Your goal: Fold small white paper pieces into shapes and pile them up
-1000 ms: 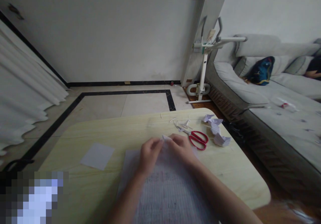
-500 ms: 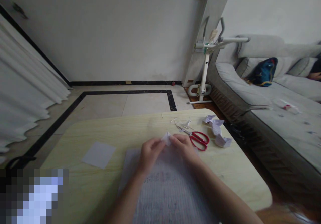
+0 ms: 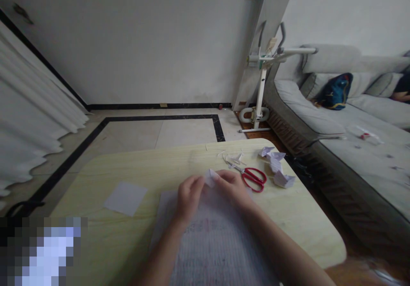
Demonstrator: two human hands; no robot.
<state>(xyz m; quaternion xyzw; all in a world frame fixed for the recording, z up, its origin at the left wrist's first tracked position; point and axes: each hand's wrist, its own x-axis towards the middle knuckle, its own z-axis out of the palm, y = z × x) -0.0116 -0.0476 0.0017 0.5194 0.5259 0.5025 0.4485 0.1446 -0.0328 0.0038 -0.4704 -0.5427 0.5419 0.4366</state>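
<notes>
A small folded piece of white paper (image 3: 210, 177) is held up between my two hands, its pointed corner facing away from me. My left hand (image 3: 189, 195) pinches its left edge with thumb and finger. On the right edge my right hand (image 3: 231, 188) has its fingers closed. Beneath both hands lies a large lined sheet with writing (image 3: 214, 243). Just beyond my right hand rest scissors with red handles (image 3: 254, 179). To the left, a plain white paper square (image 3: 126, 198) lies flat on the table.
Several folded paper pieces (image 3: 276, 163) sit near the right edge of the pale wooden table (image 3: 307, 222). Paper scraps (image 3: 235, 158) lie by the scissor tips. Beyond are a grey sofa (image 3: 371, 162) and white exercise equipment (image 3: 261, 89). Part of another person's arm (image 3: 402, 90) shows at far right.
The folded paper and both hands have shifted slightly left. The left fingers sit a little lower against the paper's edge. Scissors and other papers stay in place.
</notes>
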